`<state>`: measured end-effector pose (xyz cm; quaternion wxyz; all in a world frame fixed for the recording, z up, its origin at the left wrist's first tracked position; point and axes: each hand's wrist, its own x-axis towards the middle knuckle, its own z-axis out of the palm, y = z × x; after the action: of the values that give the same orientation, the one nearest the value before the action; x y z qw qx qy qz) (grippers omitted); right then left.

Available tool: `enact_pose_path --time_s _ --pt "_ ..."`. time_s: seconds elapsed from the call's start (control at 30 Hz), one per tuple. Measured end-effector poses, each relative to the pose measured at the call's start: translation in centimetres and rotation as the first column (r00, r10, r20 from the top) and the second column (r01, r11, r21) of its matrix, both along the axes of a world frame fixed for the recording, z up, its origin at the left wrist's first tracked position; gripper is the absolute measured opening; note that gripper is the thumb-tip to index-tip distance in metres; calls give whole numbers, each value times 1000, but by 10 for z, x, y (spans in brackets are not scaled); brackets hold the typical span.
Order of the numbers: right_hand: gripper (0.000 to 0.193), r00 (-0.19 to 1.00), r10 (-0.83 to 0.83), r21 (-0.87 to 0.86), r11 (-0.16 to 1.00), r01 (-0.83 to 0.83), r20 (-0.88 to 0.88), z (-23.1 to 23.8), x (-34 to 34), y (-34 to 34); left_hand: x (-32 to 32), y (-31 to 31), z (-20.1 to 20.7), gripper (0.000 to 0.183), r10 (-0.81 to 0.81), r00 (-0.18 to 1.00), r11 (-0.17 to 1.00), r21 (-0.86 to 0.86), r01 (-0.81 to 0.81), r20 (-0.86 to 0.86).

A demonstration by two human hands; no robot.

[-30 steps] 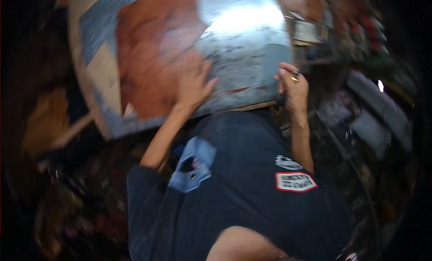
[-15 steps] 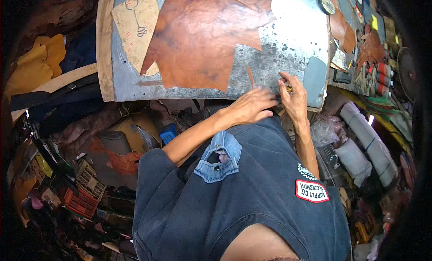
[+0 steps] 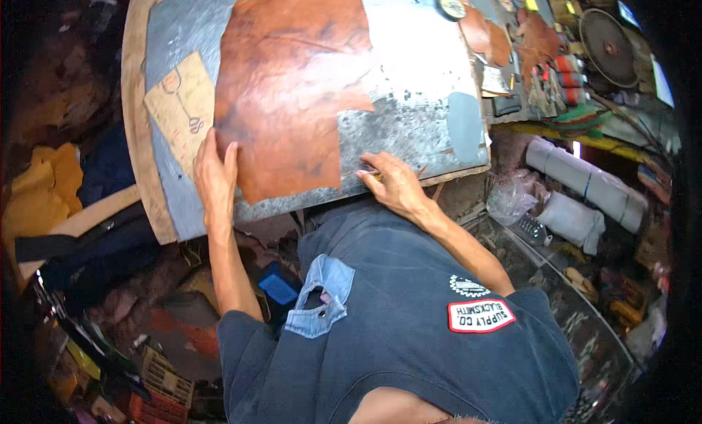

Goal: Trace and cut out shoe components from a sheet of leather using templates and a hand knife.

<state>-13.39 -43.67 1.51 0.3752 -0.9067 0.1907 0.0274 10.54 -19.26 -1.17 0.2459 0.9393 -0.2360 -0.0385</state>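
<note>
Cluttered workshop; metal-topped table (image 3: 409, 131) in front. Right hand (image 3: 398, 186) by near edge, fingers half curled; can't tell if holding anything. Left hand (image 3: 217, 177) shifted from beside right hand to left edge of leather sheet (image 3: 292, 95): grip loose, open, nothing clasped. Hands now flank leather's near part. Leather flat on table, brown, mottled, glossy, irregular outline. Tan card (image 3: 175, 102) just left; fan (image 3: 609, 47) far right.

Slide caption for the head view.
Left hand at the left edge of the leather, right hand near its lower right corner.
</note>
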Motion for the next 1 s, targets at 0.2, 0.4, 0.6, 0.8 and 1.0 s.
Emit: enact_pose_path --time_s 0.2,0.4,0.6,0.8,1.0 --pt "39 993 -107 336 934 121 -59 11 9 13 41 10 -11 47 126 802 943 -181 -280 -583" --pt "52 893 -310 629 633 451 -327 13 6 5 34 2 -33 40 -85 602 906 -312 -284 -794" --pt "36 751 -480 650 399 647 -453 1 -1 -31 8 -24 -26 36 -238 472 852 -416 -318 -849" --pt "17 805 -397 640 490 593 -441 5 -6 -30 2 -13 -18 36 -218 505 874 -397 -279 -835" --pt "25 853 -146 383 847 369 -500 9 -13 -24 -1 -3 -10 36 -151 389 889 -297 -348 -909"
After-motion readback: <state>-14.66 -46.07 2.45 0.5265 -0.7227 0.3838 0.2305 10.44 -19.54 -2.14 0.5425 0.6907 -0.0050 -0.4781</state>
